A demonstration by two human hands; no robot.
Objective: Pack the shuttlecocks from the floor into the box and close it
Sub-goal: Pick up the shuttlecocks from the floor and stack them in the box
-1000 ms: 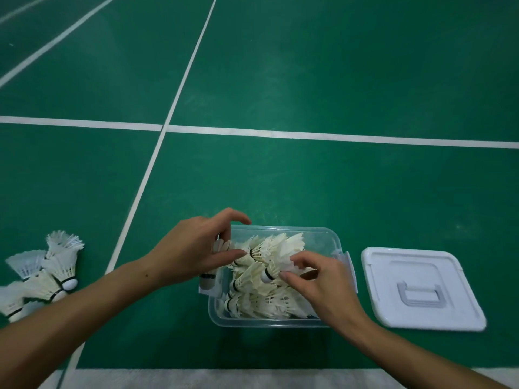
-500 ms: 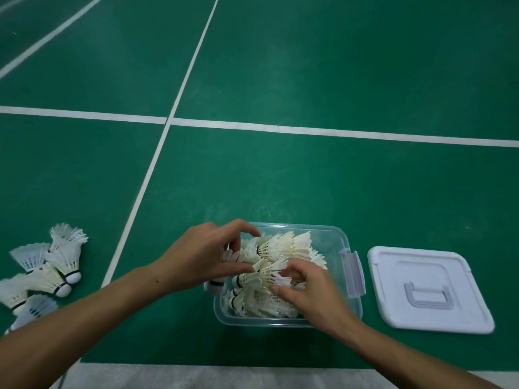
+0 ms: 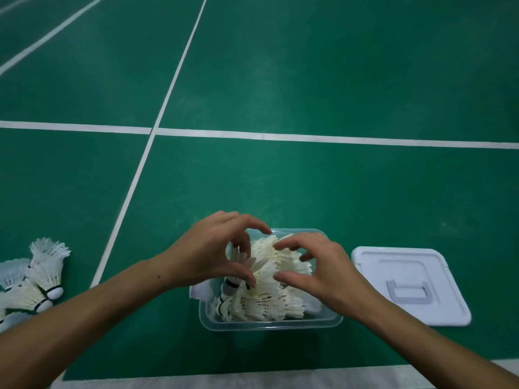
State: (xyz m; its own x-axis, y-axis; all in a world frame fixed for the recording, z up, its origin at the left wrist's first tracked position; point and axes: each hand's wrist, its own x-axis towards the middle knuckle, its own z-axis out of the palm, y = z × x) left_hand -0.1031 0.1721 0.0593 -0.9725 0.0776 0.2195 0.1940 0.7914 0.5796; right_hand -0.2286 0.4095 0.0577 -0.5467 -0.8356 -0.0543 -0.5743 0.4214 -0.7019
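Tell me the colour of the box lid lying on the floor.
White, with a pale grey recessed handle; the lid shows clearly in the head view.

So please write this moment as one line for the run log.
left hand: on shuttlecocks | right hand: same | box: open | lid: on floor | loose shuttlecocks: left

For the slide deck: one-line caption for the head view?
Both hands, left and right, arrange shuttlecocks in the clear box; white lid lies beside it.
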